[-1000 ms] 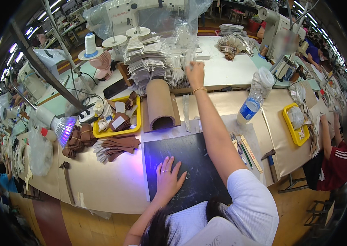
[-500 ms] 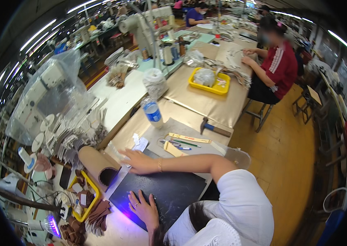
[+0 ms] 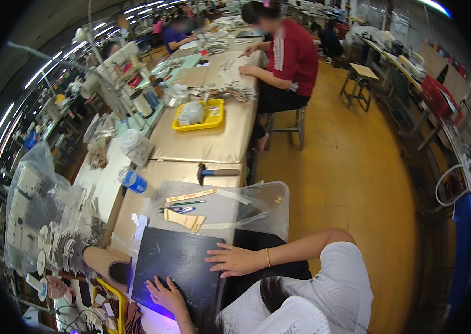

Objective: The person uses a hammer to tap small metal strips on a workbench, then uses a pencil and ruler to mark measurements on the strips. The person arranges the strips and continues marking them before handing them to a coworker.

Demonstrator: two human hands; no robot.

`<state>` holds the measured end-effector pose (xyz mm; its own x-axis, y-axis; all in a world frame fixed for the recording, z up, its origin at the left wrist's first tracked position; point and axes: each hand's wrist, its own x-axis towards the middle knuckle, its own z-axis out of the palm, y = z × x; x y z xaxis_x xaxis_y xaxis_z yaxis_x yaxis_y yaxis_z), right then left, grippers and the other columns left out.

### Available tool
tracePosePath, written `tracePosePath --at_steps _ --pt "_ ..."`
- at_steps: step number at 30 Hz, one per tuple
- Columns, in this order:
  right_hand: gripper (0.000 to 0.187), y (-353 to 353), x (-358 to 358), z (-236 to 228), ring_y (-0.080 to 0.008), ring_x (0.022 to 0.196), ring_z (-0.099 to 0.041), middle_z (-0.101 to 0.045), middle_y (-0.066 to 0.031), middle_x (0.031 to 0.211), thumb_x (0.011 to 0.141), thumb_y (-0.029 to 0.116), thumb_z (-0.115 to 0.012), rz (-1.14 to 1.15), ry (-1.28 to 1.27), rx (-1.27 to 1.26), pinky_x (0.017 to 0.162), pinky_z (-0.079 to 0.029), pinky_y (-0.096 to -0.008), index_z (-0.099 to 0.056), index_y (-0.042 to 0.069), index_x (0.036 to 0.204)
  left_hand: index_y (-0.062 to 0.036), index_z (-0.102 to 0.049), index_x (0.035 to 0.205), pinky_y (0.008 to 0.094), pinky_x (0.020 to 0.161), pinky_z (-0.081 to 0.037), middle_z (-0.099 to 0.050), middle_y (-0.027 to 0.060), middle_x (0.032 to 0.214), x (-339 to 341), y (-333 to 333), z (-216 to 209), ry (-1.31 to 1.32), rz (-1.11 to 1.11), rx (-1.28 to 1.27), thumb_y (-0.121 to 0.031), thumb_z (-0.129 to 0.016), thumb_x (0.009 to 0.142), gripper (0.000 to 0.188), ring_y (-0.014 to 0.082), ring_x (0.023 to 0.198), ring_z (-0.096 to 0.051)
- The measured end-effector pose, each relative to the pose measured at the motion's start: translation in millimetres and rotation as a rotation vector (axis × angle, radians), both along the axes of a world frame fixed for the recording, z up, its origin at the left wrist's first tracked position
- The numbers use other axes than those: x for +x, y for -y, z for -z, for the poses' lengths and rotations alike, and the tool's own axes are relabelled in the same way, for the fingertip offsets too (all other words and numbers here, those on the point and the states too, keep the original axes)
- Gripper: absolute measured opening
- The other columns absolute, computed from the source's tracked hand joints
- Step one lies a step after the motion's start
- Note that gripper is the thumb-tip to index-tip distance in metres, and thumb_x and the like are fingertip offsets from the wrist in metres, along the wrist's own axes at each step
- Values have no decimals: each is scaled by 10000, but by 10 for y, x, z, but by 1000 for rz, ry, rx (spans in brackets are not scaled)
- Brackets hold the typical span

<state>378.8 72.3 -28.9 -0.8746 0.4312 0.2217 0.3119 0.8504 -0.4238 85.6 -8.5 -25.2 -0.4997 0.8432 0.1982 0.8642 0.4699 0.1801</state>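
Note:
My left hand [image 3: 167,296] lies flat, fingers spread, on the lower part of a black board [image 3: 177,253]. At the board's right edge, my right hand [image 3: 241,260] rests palm down with its fingers apart, a thin bracelet on its wrist. Neither hand grips anything. Just past the board sit cream pattern strips [image 3: 186,220], one of them lying farther off, with a green pencil [image 3: 189,203] and several pens [image 3: 184,210] between them. Small white paper pieces [image 3: 139,225] lie beyond the board's upper left corner.
A hammer [image 3: 216,173], a water bottle [image 3: 136,182] and a yellow tray [image 3: 199,125] stand farther along the table. A clear plastic sheet [image 3: 277,203] overhangs its right edge. On the left are a cardboard roll [image 3: 106,263] and a yellow basket [image 3: 118,306]. A co-worker [image 3: 294,58] sits ahead.
My right hand has moved from the board's far left corner to its right edge. My left hand stays on the board. The view has swung to the right.

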Motion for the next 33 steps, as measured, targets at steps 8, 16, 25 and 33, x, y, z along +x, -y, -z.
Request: tracePosePath --at_steps 8,16,25,33 --pt "352 492 700 267 -323 1424 -360 -473 -133 1457 970 332 -604 317 -92 -186 1137 -320 -555 -624 134 1260 -144 -350 1533 625 1143 -205 -172 189 1640 -3 -58 -90 -88 69 -208 -346 -488 1030 559 399 1503 -174" --pt "549 1103 1364 1037 -443 1482 -204 -277 -118 1615 902 446 -664 770 543 -439 1083 -246 -726 -556 244 1402 -110 -281 1547 660 1166 -76 -116 252 1630 291 -618 -319 -166 1089 -27 -412 -707 871 854 462 1505 -90" --pt "394 862 1254 1543 -273 1448 -336 -450 11 1526 922 435 -603 709 165 -100 1099 -291 -637 -659 270 1276 -147 -485 1445 615 1181 -119 -301 220 1583 441 -950 -255 -48 1361 -304 -640 -609 826 801 400 1481 -240" --pt "392 661 1553 1586 -257 1434 -340 -461 24 1508 918 365 -631 648 141 -236 1119 -274 -599 -628 283 1302 -226 -513 1414 631 1171 -137 -343 192 1559 395 -979 -242 -79 1349 -428 -639 -590 825 723 405 1453 -282"
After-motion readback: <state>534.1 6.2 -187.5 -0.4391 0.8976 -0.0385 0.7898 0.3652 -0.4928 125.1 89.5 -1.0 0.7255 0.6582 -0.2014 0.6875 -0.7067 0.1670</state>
